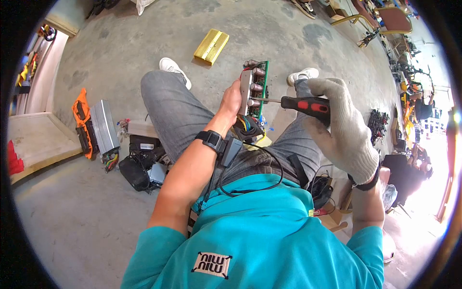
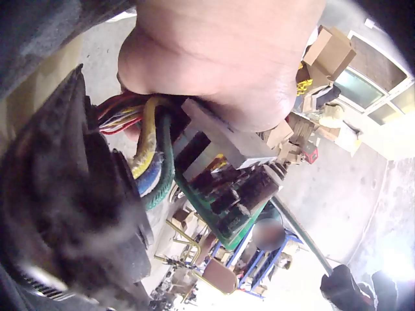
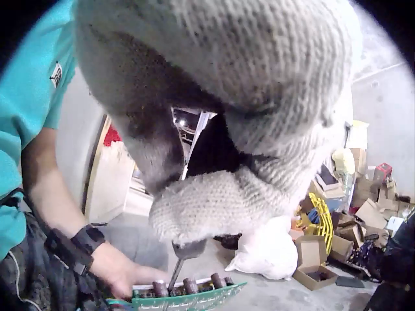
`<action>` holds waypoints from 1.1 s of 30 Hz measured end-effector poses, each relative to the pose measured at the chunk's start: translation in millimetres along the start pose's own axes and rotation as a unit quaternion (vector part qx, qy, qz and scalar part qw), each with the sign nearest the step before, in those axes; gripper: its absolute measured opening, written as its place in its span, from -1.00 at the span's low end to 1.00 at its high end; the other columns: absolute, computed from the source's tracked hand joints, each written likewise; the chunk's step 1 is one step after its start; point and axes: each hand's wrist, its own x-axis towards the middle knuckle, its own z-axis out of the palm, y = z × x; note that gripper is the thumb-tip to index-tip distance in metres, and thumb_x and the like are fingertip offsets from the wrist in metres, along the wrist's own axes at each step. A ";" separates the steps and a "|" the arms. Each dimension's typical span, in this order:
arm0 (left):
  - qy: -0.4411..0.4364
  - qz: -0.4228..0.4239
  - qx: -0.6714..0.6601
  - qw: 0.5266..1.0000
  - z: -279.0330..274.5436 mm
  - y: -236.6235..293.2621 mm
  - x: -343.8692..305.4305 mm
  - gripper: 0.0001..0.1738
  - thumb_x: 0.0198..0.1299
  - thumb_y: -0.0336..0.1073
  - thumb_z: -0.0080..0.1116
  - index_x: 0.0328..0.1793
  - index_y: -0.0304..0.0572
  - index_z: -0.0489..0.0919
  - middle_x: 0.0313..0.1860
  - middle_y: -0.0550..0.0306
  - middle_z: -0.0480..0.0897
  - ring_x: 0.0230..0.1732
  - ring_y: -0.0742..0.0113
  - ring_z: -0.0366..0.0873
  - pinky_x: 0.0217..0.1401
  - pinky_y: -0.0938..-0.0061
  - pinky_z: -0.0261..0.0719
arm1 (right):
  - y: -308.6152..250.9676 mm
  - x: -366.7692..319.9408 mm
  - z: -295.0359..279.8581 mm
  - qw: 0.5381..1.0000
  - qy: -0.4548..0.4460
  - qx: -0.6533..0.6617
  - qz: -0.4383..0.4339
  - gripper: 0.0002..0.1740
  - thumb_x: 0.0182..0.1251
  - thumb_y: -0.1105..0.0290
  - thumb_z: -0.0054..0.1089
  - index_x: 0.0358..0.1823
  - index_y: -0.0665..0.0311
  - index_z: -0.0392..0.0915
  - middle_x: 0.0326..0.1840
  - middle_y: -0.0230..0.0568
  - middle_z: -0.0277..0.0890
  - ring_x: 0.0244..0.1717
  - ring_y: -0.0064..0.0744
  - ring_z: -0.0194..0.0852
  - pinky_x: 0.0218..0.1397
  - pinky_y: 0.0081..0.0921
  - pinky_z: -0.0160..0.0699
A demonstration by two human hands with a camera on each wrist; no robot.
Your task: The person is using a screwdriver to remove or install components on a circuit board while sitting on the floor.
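My bare left hand (image 1: 232, 101) grips a green circuit board (image 1: 264, 89) by the pale metal plate (image 1: 246, 91) along its side. Brown cylindrical capacitors (image 1: 257, 87) stand in a row on the board. Yellow, blue and green wires (image 2: 154, 152) hang from its near end, beside the left palm. In a white knit glove, my right hand (image 1: 347, 127) curls round the red-and-black handle of a screwdriver (image 1: 308, 104). Its shaft points left, and the tip reaches in among the capacitors. The gloved fingers cover much of the handle in the right wrist view.
A yellow metal case (image 1: 211, 46) lies on the concrete floor ahead. To the left are a silver case (image 1: 105, 126), an orange-and-black object (image 1: 82, 123) and a black bag (image 1: 134, 166). Cardboard boxes (image 3: 316, 265) and a chair (image 1: 394, 20) stand farther off.
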 end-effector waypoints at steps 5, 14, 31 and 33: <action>-0.027 0.019 -0.006 0.999 -3.3 -1.0 -0.5 -0.54 0.48 -0.03 -0.27 0.10 -0.08 0.61 -0.24 0.29 0.59 -0.37 0.52 0.52 -0.33 0.57 0.60 | -11.1 -0.7 3.3 0.994 -0.007 -0.008 0.108 -0.38 0.20 0.48 0.40 0.28 0.23 0.36 0.03 0.01 0.53 -0.08 0.11 0.69 -0.08 -0.21 0.69; -0.015 0.024 0.003 1.000 0.6 0.4 -3.2 -0.54 0.46 0.01 -0.24 0.07 -0.08 0.62 -0.24 0.25 0.62 -0.35 0.49 0.55 -0.29 0.54 0.62 | -2.0 -2.8 3.1 0.999 -0.016 -0.012 0.031 -0.38 0.25 0.52 0.36 0.33 0.27 0.33 0.01 0.01 0.56 0.02 -0.09 0.69 0.07 -0.30 0.63; 0.002 0.008 0.004 1.000 -1.9 -2.6 1.1 -0.51 0.49 0.01 -0.28 0.07 -0.10 0.61 -0.29 0.26 0.60 -0.40 0.51 0.54 -0.33 0.55 0.63 | 4.2 0.9 -3.7 0.999 -0.025 0.006 -0.021 -0.41 0.30 0.53 0.31 0.35 0.28 0.33 0.00 0.00 0.58 -0.06 -0.09 0.72 0.04 -0.30 0.64; -0.041 0.013 -0.003 0.999 -4.6 -1.8 0.6 -0.53 0.50 -0.01 -0.29 0.08 -0.10 0.61 -0.26 0.29 0.59 -0.42 0.54 0.50 -0.35 0.58 0.61 | -3.5 1.9 2.5 0.998 -0.017 0.007 0.057 -0.40 0.24 0.54 0.34 0.31 0.25 0.35 0.02 0.00 0.57 -0.02 -0.01 0.70 0.02 -0.25 0.66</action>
